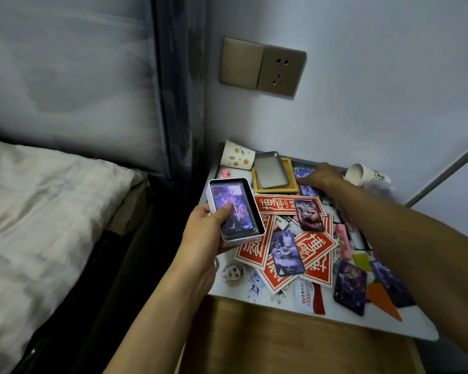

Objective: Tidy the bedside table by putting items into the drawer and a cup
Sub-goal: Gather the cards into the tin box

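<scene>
My left hand [208, 233] grips an open white tin [228, 240] with one picture card [231, 206] in it, over the table's [405, 325] left edge beside the bed [52, 211]. My right hand [319, 176] touches another card [309, 189] at the back, pinching or not I cannot tell, between a tin lid [270, 170] lying in a wooden frame [276, 188] and a tipped paper cup [359, 174]. Red paper cut-outs [281, 205] crowd the middle.

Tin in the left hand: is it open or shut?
Open. The tin gripped by the left hand has no lid on, and a picture card lies face up inside it.
</scene>
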{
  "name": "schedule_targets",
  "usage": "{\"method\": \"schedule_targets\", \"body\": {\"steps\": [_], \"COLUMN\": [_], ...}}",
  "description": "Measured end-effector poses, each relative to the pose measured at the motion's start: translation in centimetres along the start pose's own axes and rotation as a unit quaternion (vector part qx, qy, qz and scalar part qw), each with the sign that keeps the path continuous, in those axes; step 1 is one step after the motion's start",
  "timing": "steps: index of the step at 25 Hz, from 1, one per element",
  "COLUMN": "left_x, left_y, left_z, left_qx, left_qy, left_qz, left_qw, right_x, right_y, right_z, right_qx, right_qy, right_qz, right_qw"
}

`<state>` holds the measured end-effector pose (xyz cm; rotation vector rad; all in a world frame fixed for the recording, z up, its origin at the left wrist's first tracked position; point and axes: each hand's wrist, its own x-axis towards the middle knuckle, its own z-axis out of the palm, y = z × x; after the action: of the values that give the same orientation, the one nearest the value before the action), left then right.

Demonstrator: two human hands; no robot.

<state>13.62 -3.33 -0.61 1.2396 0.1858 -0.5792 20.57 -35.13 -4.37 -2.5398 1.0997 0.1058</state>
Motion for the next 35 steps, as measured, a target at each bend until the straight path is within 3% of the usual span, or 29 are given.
{"method": "schedule_targets", "body": {"steps": [9,13,17,19,21,24,27,35], "left_x": [0.0,0.0,-0.1,-0.2,-0.6,-0.9,-1.5,-1.6], "left_y": [-0.2,-0.1,-0.1,-0.4,-0.5,-0.8,-1.3,-2.0], "left_z": [0.1,0.2,0.3,0.3,0.5,0.6,0.8,1.4], "left_qx": [0.005,0.002,-0.002,0.004,0.008,-0.001,-0.015,-0.012], "left_qy": [0.004,0.003,-0.007,-0.008,-0.01,-0.015,-0.039,-0.065], "left_qz": [-0.002,0.0,0.001,0.0,-0.002,-0.005,-0.005,-0.007], "left_qw": [1.0,1.0,1.0,1.0,1.0,1.0,0.999,0.998], "right_x": [-0.3,-0.1,-3.7,-7.1,-10.9,-16.4,-20.2,-20.3], "right_y": [-0.6,-0.7,-1.3,-1.9,-2.4,-3.0,-3.6,-4.5], "right_z": [0.1,-1.0,-3.8,-5.4,-6.5,-6.6,-5.1,-2.8], "right_qx": [-0.036,-0.031,-0.028,0.03,0.119,0.253,0.241,0.222], "right_qy": [0.073,0.156,0.222,0.238,0.214,0.023,-0.107,-0.129], "right_qz": [0.0,-0.028,-0.115,-0.173,-0.193,-0.184,-0.154,-0.138], "right_qw": [0.997,0.987,0.968,0.955,0.95,0.95,0.952,0.957]}}
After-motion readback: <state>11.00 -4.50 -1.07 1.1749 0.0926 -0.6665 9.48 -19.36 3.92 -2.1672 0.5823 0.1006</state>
